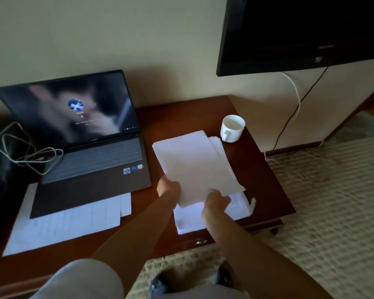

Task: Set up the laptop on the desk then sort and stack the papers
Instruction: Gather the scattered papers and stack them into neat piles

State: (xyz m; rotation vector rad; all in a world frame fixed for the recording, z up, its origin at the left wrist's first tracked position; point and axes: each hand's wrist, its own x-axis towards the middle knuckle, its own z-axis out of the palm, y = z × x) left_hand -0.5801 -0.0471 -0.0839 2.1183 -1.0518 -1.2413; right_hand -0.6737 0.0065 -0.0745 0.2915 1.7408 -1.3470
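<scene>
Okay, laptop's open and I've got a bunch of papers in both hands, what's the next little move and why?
Probably lower the held sheaf onto the loose sheets lying beneath it on the desk and square the edges. Both the left hand and right hand grip its near edge, its sheets are fanned unevenly, and more papers wait under the laptop.

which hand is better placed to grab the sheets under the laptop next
Left. The left hand grips the held papers on the side nearer the laptop and the sheets under it.
</scene>
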